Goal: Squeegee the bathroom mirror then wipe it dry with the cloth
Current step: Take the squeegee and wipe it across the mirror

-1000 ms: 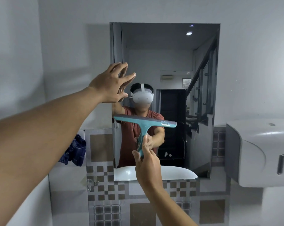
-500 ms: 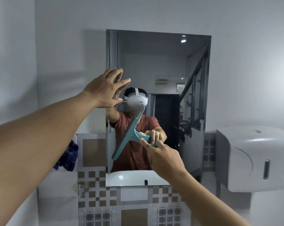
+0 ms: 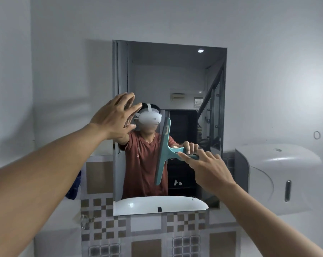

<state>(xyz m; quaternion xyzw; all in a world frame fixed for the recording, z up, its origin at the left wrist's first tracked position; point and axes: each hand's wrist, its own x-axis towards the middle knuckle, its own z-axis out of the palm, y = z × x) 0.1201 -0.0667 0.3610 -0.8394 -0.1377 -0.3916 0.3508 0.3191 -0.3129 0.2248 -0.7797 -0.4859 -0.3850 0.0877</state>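
Observation:
A rectangular mirror (image 3: pixel 168 75) hangs on the grey wall straight ahead. My right hand (image 3: pixel 207 167) grips the handle of a teal squeegee (image 3: pixel 163 151), whose blade stands nearly upright against the middle of the glass. My left hand (image 3: pixel 114 117) is raised with fingers spread, its fingertips at the mirror's left edge. A dark blue cloth (image 3: pixel 74 188) hangs on the wall to the left, mostly hidden behind my left forearm.
A white paper dispenser (image 3: pixel 279 179) juts from the wall right of the mirror. Brown and grey checkered tiles (image 3: pixel 105 225) cover the wall below it. The mirror reflects a person, a white basin and a staircase.
The squeegee blade turned from horizontal to nearly upright, and my right hand shifted right and up along the glass. My left hand stayed at the mirror's left edge. The camera tilted up.

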